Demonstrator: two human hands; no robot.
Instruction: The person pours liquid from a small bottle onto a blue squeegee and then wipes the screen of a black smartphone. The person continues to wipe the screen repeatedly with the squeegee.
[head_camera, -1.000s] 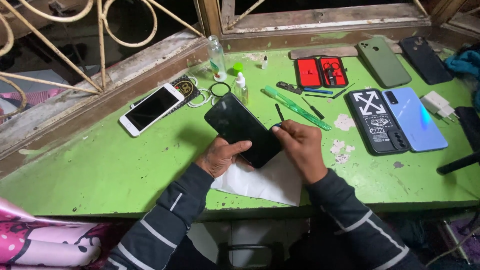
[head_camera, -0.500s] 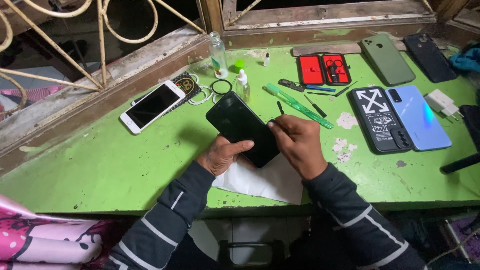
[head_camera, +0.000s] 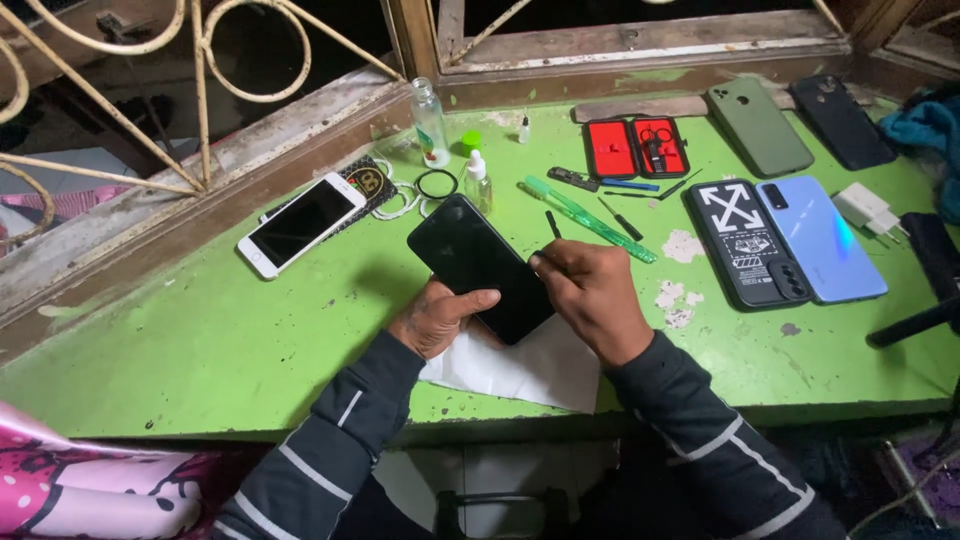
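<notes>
Head view: the person's left hand (head_camera: 440, 318) cradles a black, glossy slab of a smartphone (head_camera: 482, 266) from below, thumb laid across its near edge and fingers closed around its underside, so the phone sits tilted just above a white sheet of paper (head_camera: 520, 368) on the green painted wooden table (head_camera: 200, 350). The right hand (head_camera: 592, 300) is at the phone's right edge, its fingers bunched together with the fingertips pressed against the side of the phone; whether they pinch a thin tool there cannot be told. Judging from this grip, the step in hand is working along the phone's right edge while the other hand steadies it. The next move would call for a firm hold from the left hand and careful, light pressure at the seam.

To the left lies a white smartphone with a dark screen (head_camera: 300, 223). Farther off stand a clear plastic bottle (head_camera: 430, 123) and a small dropper bottle (head_camera: 477, 182), with a green plastic pry stick (head_camera: 588, 220) and an open red tool case (head_camera: 636, 147) to the right. Well right lie a black printed phone case (head_camera: 745, 241) and a light blue phone (head_camera: 820, 238)
</notes>
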